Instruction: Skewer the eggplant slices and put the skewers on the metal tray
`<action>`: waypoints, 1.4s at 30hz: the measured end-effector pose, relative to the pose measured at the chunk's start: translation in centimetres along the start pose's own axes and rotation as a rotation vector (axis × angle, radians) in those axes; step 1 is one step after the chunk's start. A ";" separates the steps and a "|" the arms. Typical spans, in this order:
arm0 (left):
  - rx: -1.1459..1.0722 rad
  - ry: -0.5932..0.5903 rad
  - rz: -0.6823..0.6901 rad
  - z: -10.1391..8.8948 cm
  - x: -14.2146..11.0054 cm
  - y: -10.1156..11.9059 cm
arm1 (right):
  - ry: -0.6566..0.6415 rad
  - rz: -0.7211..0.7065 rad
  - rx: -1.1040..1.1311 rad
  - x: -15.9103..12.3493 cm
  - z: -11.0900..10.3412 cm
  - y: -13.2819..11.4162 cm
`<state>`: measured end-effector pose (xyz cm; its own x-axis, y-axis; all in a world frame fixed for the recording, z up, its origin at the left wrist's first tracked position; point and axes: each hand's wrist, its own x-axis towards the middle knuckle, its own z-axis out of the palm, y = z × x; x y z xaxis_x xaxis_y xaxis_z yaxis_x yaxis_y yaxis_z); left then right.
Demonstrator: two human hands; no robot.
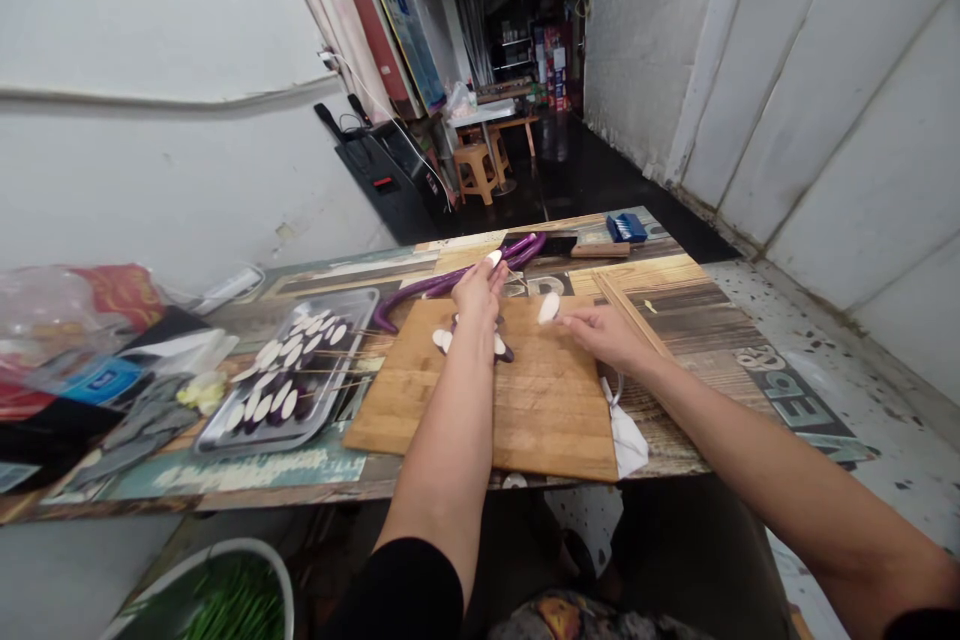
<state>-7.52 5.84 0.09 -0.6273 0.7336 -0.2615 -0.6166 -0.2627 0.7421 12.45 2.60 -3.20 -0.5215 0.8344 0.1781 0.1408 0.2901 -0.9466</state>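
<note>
Black sleeve (pixel 409 588), left hand (pixel 478 292) gripping pale slice (pixel 494 258), right hand (pixel 606 333) pinching another slice (pixel 550 306)

My L hand (pixel 478 290): 1 eggplant slice (pixel 494 259). My R hand (pixel 606 335): 1 white slice (pixel 550 307), pinched, over far part of cutting bd. (pixel 555 420). More slices (pixel 442 340) on bd., partly behind my L arm (pixel 450 440). Tray (pixel 364 308), L of bd.: skewered pcs. (pixel 291 350) Beyond bd.: whole eggplants (pixel 416 291), knife (pixel 600 250), blue box (pixel 626 227).
</note>
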 end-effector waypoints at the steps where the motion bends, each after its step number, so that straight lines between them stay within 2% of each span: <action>1: 0.002 0.000 0.000 0.0 0.0 0.0 | 0.006 -0.004 -0.002 0.0 0.0 0.0; 19: 0.039 -0.058 -0.017 0.0 0.4 -0.7 | 0.016 -0.003 0.017 0.2 0.1 0.3; 29: 0.114 -0.136 0.011 0.4 -1.2 -0.6 | -0.013 0.011 0.072 -0.1 0.1 -0.1; 37: 0.140 -0.163 0.019 0.6 -1.6 -0.9 | 0.056 -0.019 0.079 -0.1 0.5 0.2; 42: 0.248 -0.279 -0.051 1.2 -3.5 -2.3 | 0.144 -0.053 0.114 0.3 0.6 0.4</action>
<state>-3.33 4.64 0.01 -0.4236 0.8935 -0.1491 -0.4885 -0.0867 0.8683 11.84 2.73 -3.70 -0.3986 0.8804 0.2570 0.0162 0.2870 -0.9578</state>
